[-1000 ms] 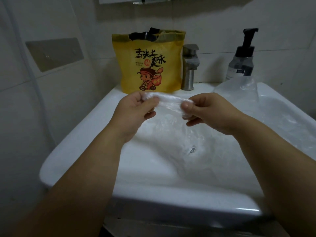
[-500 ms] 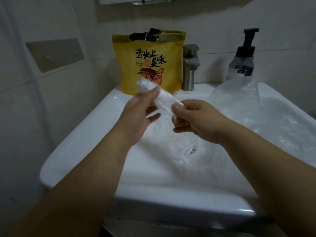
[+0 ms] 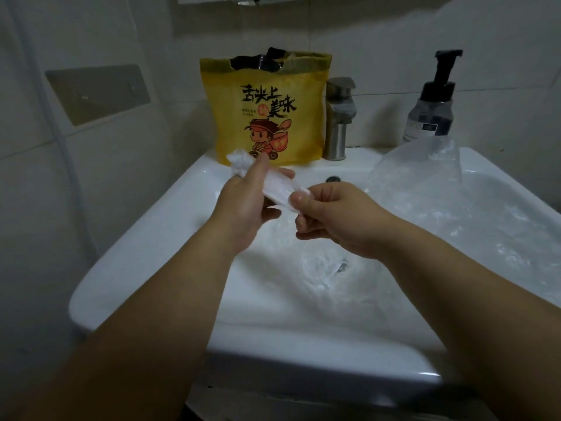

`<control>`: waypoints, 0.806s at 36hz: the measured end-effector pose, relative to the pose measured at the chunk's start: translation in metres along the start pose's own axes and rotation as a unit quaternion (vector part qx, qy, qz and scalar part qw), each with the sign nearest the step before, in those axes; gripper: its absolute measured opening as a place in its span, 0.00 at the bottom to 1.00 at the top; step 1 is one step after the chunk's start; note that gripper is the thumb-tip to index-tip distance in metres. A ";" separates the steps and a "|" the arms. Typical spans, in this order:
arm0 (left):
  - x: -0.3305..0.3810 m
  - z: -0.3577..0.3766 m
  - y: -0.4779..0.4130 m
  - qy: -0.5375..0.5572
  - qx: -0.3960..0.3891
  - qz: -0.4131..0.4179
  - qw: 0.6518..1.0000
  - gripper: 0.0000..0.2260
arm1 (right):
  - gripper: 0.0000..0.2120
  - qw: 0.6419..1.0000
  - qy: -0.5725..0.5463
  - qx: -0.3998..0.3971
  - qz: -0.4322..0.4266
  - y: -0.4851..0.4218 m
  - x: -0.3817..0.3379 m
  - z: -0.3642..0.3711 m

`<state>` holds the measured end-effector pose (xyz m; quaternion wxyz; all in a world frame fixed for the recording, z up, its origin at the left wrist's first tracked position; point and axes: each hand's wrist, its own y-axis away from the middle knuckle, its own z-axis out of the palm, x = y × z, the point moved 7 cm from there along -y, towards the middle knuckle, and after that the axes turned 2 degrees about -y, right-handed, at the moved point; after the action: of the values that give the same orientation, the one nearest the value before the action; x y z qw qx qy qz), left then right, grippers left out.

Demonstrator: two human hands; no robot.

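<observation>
partly behind left hand [image 3: 243, 208], plastic [image 3: 279, 192] (twisted)

Bare L hand [image 3: 243, 208], R hand [image 3: 340, 220], forearms [image 3: 170, 314].

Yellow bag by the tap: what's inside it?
A black shiny thing pokes out of the open top of the yellow bag. The bag's front covers the rest.

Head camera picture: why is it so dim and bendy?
In the head view the light is dim and grey, so the wall tiles look dull; the wide lens bows the edges of the sink; a small glare shines on its front rim; the twisted plastic held by the left hand and right hand looks a little soft, as does the clear bag lying over the sink.
</observation>
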<state>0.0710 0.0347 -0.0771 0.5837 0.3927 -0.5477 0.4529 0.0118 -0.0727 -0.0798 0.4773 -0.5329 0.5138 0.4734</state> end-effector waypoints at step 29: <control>0.006 -0.003 0.013 -0.074 -0.125 -0.002 0.989 0.09 | 0.04 0.997 -0.072 0.017 0.023 0.004 -0.004 -0.052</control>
<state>0.0598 0.0422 -0.0715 0.5873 0.3505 -0.6404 0.3496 0.0080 -0.1240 -0.0713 0.5107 -0.4776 0.4981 0.5128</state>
